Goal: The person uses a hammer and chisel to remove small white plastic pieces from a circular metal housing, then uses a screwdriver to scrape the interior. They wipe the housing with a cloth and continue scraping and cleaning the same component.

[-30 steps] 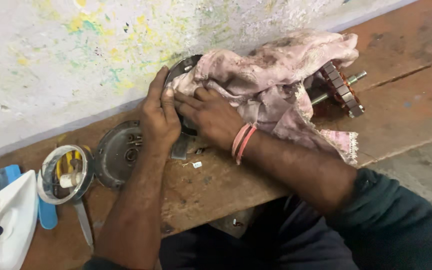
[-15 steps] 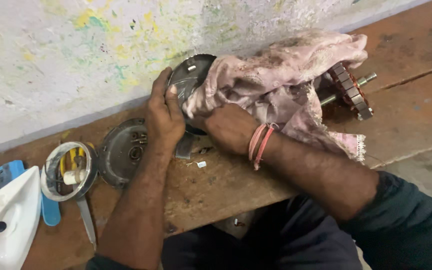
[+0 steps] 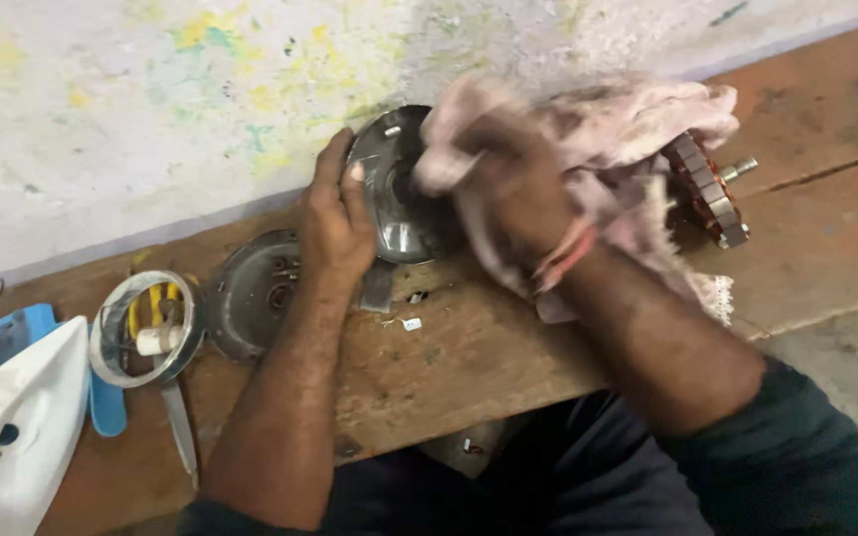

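My left hand clamps the round metal cover at its nine o'clock edge; my right hand presses the cloth inside. I should hold the rim steady, wiping in firm circles.

The single head camera looks steeply down, close over the wooden bench against a wall.

Dim, even light; motion blur smears the centre.

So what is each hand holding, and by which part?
The left hand grips the round metal cover by its left rim; the right hand bunches the pink cloth against its face.
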